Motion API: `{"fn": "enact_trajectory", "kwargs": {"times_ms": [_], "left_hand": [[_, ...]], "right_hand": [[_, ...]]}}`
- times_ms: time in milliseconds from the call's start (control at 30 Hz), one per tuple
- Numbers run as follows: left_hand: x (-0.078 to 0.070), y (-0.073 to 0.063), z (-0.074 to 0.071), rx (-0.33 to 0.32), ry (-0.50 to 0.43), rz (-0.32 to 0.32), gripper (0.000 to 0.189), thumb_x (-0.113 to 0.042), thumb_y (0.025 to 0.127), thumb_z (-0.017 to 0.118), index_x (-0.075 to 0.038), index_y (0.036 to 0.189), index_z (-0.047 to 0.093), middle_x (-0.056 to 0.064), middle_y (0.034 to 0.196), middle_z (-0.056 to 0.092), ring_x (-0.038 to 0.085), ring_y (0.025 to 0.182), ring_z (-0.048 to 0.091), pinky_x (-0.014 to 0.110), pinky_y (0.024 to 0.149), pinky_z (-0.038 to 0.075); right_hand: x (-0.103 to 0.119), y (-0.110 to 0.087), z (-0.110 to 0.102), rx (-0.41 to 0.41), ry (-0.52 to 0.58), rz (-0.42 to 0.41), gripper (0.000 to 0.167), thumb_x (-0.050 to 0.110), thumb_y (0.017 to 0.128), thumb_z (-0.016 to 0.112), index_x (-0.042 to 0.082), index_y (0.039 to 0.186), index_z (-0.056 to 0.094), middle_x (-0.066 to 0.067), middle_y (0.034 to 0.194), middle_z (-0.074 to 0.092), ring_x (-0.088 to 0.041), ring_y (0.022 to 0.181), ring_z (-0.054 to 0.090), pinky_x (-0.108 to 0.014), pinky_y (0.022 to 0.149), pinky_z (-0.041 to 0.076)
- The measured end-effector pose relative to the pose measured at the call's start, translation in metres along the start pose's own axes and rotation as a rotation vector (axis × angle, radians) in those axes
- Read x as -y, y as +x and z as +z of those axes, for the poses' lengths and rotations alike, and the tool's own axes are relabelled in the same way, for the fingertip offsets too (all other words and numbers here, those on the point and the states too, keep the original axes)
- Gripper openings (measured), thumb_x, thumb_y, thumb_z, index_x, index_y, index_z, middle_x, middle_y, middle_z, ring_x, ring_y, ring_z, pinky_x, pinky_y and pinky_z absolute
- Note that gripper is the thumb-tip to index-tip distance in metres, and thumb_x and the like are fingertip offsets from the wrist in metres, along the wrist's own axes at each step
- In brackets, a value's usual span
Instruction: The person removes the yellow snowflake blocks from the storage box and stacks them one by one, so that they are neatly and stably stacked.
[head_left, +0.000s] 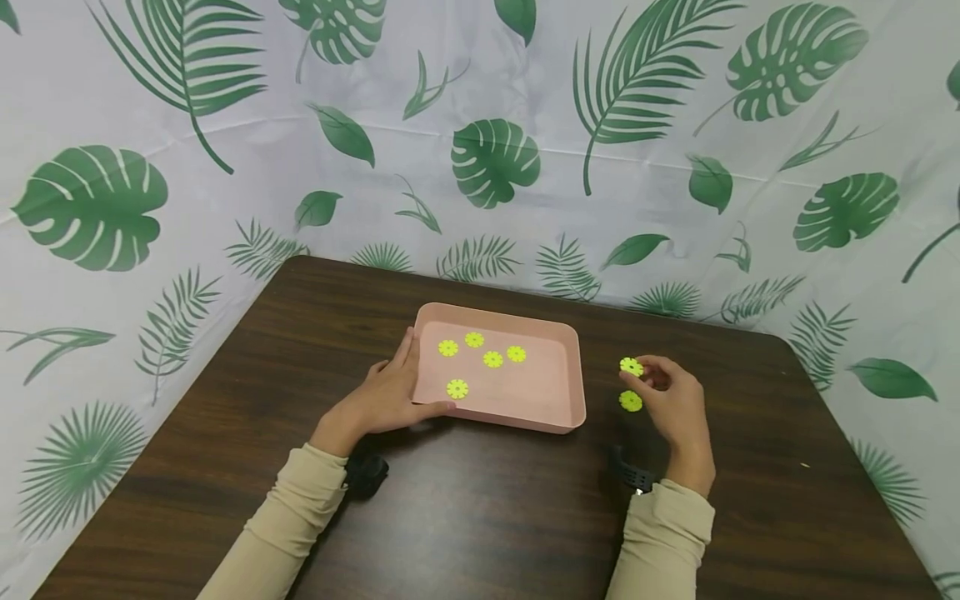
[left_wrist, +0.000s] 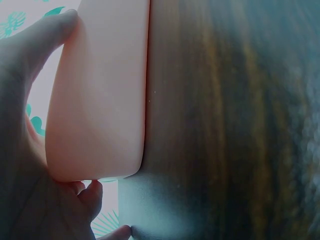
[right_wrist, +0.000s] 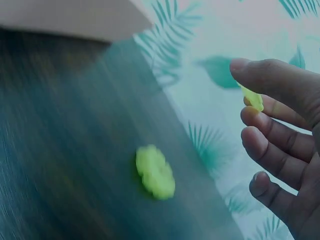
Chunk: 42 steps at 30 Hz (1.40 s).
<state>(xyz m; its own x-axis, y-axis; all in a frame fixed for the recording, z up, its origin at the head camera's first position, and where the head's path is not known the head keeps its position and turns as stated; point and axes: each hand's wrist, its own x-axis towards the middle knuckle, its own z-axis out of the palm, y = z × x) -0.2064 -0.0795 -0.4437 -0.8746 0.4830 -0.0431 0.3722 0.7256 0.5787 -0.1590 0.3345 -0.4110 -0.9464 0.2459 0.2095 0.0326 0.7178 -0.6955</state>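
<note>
A shallow pink tray [head_left: 517,400] lies on the table with several yellow-green notched plastic discs [head_left: 492,359] inside it. My left hand [head_left: 390,392] grips the tray's near left corner, thumb along the near rim and fingers along the left side; the left wrist view shows the tray wall [left_wrist: 100,100] between thumb and fingers. To the right of the tray, my right hand [head_left: 678,404] pinches one notched disc [head_left: 632,367] between thumb and fingertips, raised above the table. Another such disc [right_wrist: 155,172] lies on the table just below that hand.
The dark wood-grain table [head_left: 480,517] ends at a white cloth backdrop [head_left: 405,175] printed with green leaves. A black wrist strap [head_left: 633,475] shows at the right wrist, and a dark device [head_left: 367,475] at the left. A tiny pale scrap [head_left: 805,465] lies at the right.
</note>
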Motion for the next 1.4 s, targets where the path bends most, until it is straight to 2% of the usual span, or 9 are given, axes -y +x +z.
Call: {"fn": "enact_trajectory", "kwargs": {"times_ms": [233,367,467,533,700,867,1200,1400], "left_hand": [[0.001,0.000,0.000,0.003,0.004,-0.004,0.124,-0.072,0.087,0.063,0.001,0.164,-0.001,0.021,0.171,-0.012,0.037,0.158,0.009,0.072,0.113,0.022],[0.001,0.001,0.000,-0.007,0.004,-0.002,0.124,-0.072,0.088,0.064,0.002,0.164,-0.001,0.022,0.171,-0.010,0.040,0.156,0.017,0.071,0.113,0.022],[0.002,0.001,0.000,-0.011,0.000,-0.004,0.124,-0.071,0.088,0.064,0.003,0.164,-0.002,0.023,0.171,-0.009,0.042,0.154,0.023,0.071,0.114,0.022],[0.002,0.001,0.001,-0.010,0.000,-0.006,0.124,-0.071,0.088,0.064,0.003,0.164,-0.001,0.023,0.171,-0.009,0.042,0.154,0.022,0.071,0.114,0.021],[0.002,0.002,0.001,-0.007,0.007,-0.007,0.124,-0.072,0.088,0.063,0.003,0.164,-0.001,0.022,0.171,-0.011,0.038,0.157,0.015,0.071,0.114,0.021],[0.002,0.003,0.002,-0.006,0.011,-0.009,0.125,-0.073,0.087,0.063,0.002,0.164,-0.001,0.021,0.171,-0.011,0.037,0.157,0.013,0.071,0.114,0.021],[0.002,0.002,0.002,-0.008,0.015,-0.003,0.125,-0.073,0.087,0.062,0.002,0.164,0.000,0.022,0.171,-0.009,0.038,0.157,0.012,0.073,0.113,0.022],[0.002,0.003,0.003,-0.002,0.019,-0.012,0.127,-0.074,0.086,0.063,0.002,0.164,-0.003,0.021,0.171,-0.010,0.039,0.156,0.016,0.073,0.113,0.021]], "right_hand": [[-0.023,-0.010,-0.010,-0.016,0.001,0.116,0.046,0.031,0.097,0.076,-0.002,0.126,0.067,-0.014,0.104,0.066,-0.016,0.086,0.055,-0.019,0.067,0.044],[-0.035,-0.011,-0.009,-0.018,-0.001,0.153,0.044,0.029,0.096,0.077,-0.003,0.125,0.068,-0.012,0.104,0.065,-0.013,0.085,0.055,-0.018,0.067,0.044],[-0.042,-0.010,-0.005,-0.016,-0.002,0.152,0.042,0.027,0.095,0.078,-0.003,0.123,0.070,-0.012,0.103,0.066,-0.008,0.083,0.055,-0.017,0.068,0.044],[-0.045,-0.009,-0.002,-0.009,0.002,0.144,0.041,0.026,0.094,0.079,-0.003,0.122,0.071,-0.012,0.104,0.066,-0.006,0.082,0.055,-0.017,0.068,0.044],[-0.049,-0.007,0.004,0.031,-0.007,0.129,0.042,0.026,0.094,0.079,-0.003,0.123,0.071,-0.017,0.109,0.068,-0.013,0.087,0.057,-0.020,0.070,0.045],[-0.049,-0.007,0.006,0.054,-0.013,0.146,0.044,0.027,0.093,0.080,-0.002,0.125,0.071,-0.021,0.116,0.068,-0.021,0.093,0.060,-0.021,0.072,0.046],[-0.053,-0.005,0.008,0.079,-0.014,0.120,0.044,0.025,0.091,0.083,-0.004,0.122,0.072,-0.021,0.113,0.069,-0.017,0.088,0.059,-0.020,0.070,0.047],[-0.055,-0.004,0.008,0.097,-0.028,0.131,0.045,0.026,0.091,0.082,-0.004,0.123,0.071,-0.022,0.112,0.069,-0.021,0.089,0.060,-0.024,0.070,0.047]]}}
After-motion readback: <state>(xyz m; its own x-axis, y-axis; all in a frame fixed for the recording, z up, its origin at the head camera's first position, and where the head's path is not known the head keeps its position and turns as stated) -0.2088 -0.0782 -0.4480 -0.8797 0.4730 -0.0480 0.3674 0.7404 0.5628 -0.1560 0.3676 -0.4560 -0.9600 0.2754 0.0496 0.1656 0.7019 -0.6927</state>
